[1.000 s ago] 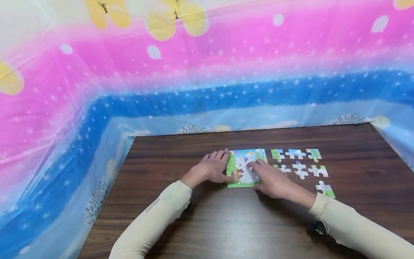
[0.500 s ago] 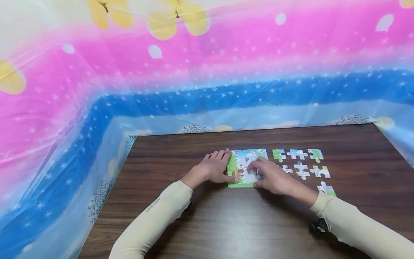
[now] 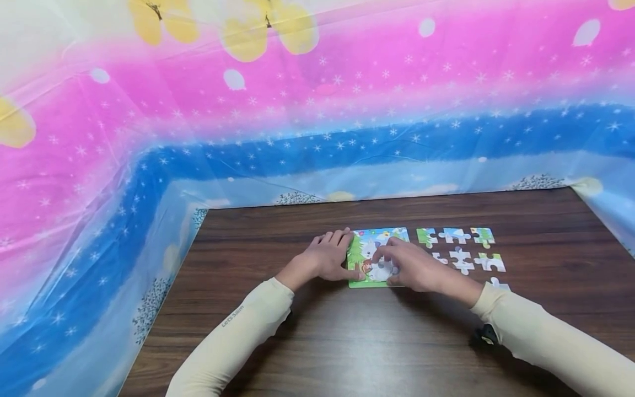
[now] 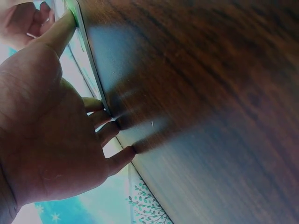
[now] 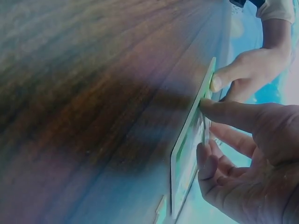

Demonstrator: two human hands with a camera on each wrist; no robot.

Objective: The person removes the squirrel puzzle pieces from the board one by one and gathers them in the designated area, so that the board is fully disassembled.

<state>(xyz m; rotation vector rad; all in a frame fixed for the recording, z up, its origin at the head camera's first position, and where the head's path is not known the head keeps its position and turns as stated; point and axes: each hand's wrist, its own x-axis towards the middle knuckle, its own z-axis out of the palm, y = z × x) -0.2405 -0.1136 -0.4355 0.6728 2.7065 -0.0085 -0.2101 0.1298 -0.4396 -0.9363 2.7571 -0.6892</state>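
A puzzle board point(image 3: 355, 242) with a white animal among green trees lies flat on the table. My left hand point(image 3: 327, 256) rests along its left edge, fingers spread on the table side and thumb on the board's lower left. In the left wrist view, the left hand point(image 4: 51, 130) has its fingers extended against the board's edge. My right hand point(image 3: 414, 267) is over the board's right half, thumb low and fingers bent. In the right wrist view, the right hand point(image 5: 252, 158) pinches a thin puzzle piece point(image 5: 204, 133), mostly hidden by its fingers.
Several loose puzzle pieces lie in rows right of the board, including a top middle piece point(image 3: 454, 236) and a middle-row piece point(image 3: 461, 260). One low piece point(image 3: 498, 284) is partly behind the right sleeve. A patterned cloth point(image 3: 317, 149) hangs behind the dark wooden table point(image 3: 317, 342).
My right hand has shifted slightly left over the board, its fingers more bent towards the thumb. The left hand stays at the board's left edge.
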